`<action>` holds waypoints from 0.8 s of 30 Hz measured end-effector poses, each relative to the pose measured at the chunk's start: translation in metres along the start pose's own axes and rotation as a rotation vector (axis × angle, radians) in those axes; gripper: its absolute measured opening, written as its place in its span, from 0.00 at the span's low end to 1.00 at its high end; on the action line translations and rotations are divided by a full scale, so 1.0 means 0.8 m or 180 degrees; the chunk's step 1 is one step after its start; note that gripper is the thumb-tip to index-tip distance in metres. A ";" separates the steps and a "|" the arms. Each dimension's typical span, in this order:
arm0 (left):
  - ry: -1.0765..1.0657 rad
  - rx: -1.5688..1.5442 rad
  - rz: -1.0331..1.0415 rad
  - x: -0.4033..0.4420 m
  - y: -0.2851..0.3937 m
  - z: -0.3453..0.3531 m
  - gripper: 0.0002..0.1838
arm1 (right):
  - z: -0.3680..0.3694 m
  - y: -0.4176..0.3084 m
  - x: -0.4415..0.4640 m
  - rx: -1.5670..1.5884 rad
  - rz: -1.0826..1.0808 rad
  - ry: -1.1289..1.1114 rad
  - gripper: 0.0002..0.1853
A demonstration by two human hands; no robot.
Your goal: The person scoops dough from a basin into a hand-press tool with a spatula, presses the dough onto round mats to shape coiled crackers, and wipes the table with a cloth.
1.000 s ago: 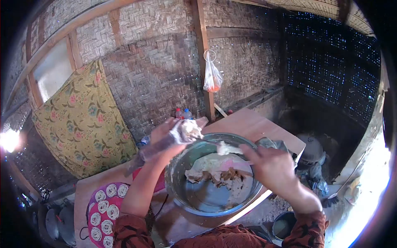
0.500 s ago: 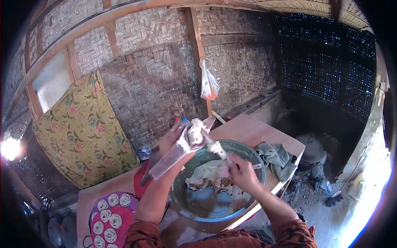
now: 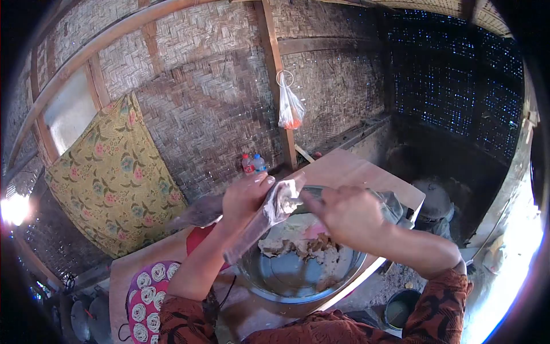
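Observation:
My left hand (image 3: 245, 198) is wrapped round a wooden press (image 3: 252, 234), held tilted above the basin's left side. Pale dough (image 3: 286, 196) fills the opening at its upper end. My right hand (image 3: 352, 215) is closed on a utensil whose tip meets that dough; most of the utensil is hidden by the hand. Below both hands stands a wide blue-grey basin (image 3: 286, 297). Crumbly brown and whitish dough (image 3: 321, 252) lies inside it, beside a pale and pink sheet.
A pink tray (image 3: 156, 286) of coiled dough rounds stands at the table's left. Two capped bottles (image 3: 253, 163) are by the wall. A grey cloth (image 3: 392, 209) lies at the basin's right. A bucket (image 3: 401, 308) is on the floor, lower right.
My right hand has risen and moved its utensil from over the basin to the dough at the press opening. The press has tilted more upright in my left hand.

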State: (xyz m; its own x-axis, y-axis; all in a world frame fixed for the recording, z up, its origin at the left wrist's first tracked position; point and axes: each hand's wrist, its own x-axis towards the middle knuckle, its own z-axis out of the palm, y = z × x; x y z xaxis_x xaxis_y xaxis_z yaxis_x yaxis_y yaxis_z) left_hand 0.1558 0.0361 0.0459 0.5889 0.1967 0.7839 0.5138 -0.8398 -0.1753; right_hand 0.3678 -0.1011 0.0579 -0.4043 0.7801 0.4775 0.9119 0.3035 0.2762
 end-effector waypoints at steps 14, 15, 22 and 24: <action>0.0091 0.0897 -0.0296 0.016 -0.005 0.010 0.20 | 0.065 -0.020 0.026 0.1978 0.0576 0.1891 0.31; -0.0083 0.0808 -0.0440 0.014 -0.019 0.029 0.20 | 0.074 -0.032 0.022 0.1961 0.0568 0.1900 0.31; -0.0340 0.1405 -0.0846 0.016 -0.028 0.011 0.17 | 0.073 -0.027 -0.017 0.3386 0.1287 0.0927 0.31; 0.0733 0.0963 -0.0896 0.003 -0.032 0.035 0.16 | 0.084 -0.028 -0.012 0.3254 0.0994 0.1234 0.31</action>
State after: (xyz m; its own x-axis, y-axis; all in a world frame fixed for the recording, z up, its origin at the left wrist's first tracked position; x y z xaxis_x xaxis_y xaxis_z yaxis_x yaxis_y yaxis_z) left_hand 0.1616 0.0723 0.0351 0.2645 0.2496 0.9315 0.8124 -0.5781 -0.0758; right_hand 0.3559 -0.0789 -0.0091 0.0181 0.7320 0.6810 0.5350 0.5684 -0.6251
